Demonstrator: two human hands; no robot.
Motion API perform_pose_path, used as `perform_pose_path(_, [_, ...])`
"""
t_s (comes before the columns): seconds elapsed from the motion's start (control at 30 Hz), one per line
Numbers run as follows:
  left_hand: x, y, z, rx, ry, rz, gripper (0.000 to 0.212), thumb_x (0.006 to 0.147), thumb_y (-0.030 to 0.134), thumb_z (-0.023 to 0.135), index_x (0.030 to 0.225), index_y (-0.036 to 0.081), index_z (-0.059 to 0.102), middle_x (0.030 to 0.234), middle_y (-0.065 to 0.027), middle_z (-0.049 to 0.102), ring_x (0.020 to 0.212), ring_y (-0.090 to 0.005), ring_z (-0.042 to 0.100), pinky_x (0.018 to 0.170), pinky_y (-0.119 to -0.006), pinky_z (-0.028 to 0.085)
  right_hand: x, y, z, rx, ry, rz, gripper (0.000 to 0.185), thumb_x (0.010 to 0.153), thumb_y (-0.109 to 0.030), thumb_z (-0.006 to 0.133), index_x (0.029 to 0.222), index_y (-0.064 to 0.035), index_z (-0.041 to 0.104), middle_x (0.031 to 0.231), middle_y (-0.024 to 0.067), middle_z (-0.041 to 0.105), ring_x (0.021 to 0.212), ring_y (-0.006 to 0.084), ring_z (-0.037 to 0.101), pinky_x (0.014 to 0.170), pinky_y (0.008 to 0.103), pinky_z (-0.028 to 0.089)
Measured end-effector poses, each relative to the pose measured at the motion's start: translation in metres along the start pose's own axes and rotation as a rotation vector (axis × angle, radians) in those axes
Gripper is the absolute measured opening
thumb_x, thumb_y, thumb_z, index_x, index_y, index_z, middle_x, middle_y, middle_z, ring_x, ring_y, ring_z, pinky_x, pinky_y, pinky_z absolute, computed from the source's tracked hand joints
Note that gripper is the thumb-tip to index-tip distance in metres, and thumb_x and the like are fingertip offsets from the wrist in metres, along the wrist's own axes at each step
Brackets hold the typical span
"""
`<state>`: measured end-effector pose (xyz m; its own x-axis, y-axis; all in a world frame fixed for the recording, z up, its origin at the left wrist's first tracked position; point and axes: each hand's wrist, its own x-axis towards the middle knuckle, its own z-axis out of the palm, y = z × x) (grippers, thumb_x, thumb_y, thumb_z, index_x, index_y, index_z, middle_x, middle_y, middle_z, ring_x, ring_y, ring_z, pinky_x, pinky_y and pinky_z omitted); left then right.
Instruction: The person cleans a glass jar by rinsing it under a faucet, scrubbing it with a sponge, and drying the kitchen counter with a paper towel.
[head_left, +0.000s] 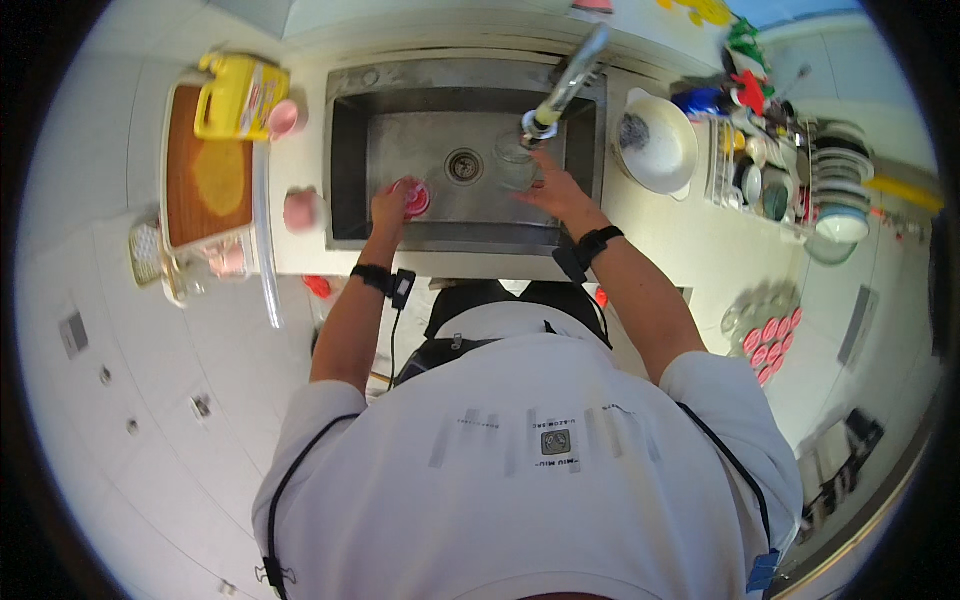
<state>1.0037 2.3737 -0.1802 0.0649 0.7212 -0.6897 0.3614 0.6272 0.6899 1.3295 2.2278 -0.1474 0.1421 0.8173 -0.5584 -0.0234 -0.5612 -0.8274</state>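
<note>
In the steel sink, my left hand holds a red lid near the front left of the basin. My right hand is at the right side of a clear glass jar, its thumb and fingers spread about the glass. Whether those fingers press on the jar is hard to make out. The jar is below the mouth of the faucet, and its outline is faint against the steel. Between the two hands lies the round drain.
Right of the sink are a white two-handled pot with a scouring pad and a dish rack. Several red-lidded jars stand lower right. On the left are a yellow jug, a pink cup and a blurred pink object.
</note>
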Motion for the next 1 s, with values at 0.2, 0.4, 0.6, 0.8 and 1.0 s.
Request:
perform_pose_path(0.2, [-0.003,0.009,-0.007,0.020,-0.028,-0.021,0.037,0.094,0.039,0.072,0.110,0.006,0.076,0.082,-0.0003,0.070,0.063,-0.0095,0.064,0.050,-0.027,0.049,0.023,-0.027,0.000,1.122,0.203,0.463,0.069,0.097,-0.028,0.071,0.156,-0.0165,0.036,0.165,0.0165,0.021,0.142,0.0412,0.034,0.097,0.0500,0.057])
perform_pose_path(0.4, [-0.011,0.030,0.009,0.048,-0.085,-0.010,0.036,0.096,0.035,0.070,0.111,0.002,0.074,0.081,-0.0010,0.069,0.063,-0.0100,0.064,0.049,-0.027,0.049,0.063,0.038,-0.028,1.397,0.096,0.409,0.086,0.090,-0.052,0.073,0.157,-0.0171,0.032,0.159,0.0204,0.029,0.139,0.0391,0.037,0.097,0.0578,0.053])
perform_pose_path(0.6, [-0.027,0.036,0.022,0.250,-0.127,0.037,0.034,0.099,0.034,0.069,0.113,0.003,0.072,0.086,-0.0020,0.071,0.067,-0.0100,0.067,0.050,-0.025,0.050,0.065,0.046,-0.026,1.856,0.045,0.741,0.110,0.076,-0.063,0.082,0.157,-0.0150,0.025,0.153,0.0283,0.020,0.134,0.0491,0.032,0.096,0.0596,0.051])
perform_pose_path(0.8, [-0.027,0.035,0.026,0.314,-0.167,0.000,0.033,0.100,0.032,0.067,0.116,0.003,0.071,0.086,-0.0011,0.072,0.065,-0.0095,0.067,0.051,-0.023,0.050,0.072,0.107,-0.002,1.809,-0.077,0.683,0.111,0.076,-0.066,0.081,0.155,-0.0124,0.026,0.153,0.0300,0.023,0.133,0.0505,0.033,0.097,0.0594,0.052])
perform_pose_path(1.0, [-0.035,0.025,0.042,0.265,-0.116,0.005,0.035,0.096,0.035,0.070,0.108,0.002,0.075,0.084,-0.0029,0.071,0.066,-0.0101,0.065,0.052,-0.027,0.051,0.037,0.098,-0.001,1.893,-0.185,0.793,0.111,0.075,-0.070,0.078,0.154,-0.0111,0.028,0.153,0.0294,0.024,0.133,0.0518,0.034,0.099,0.0574,0.052])
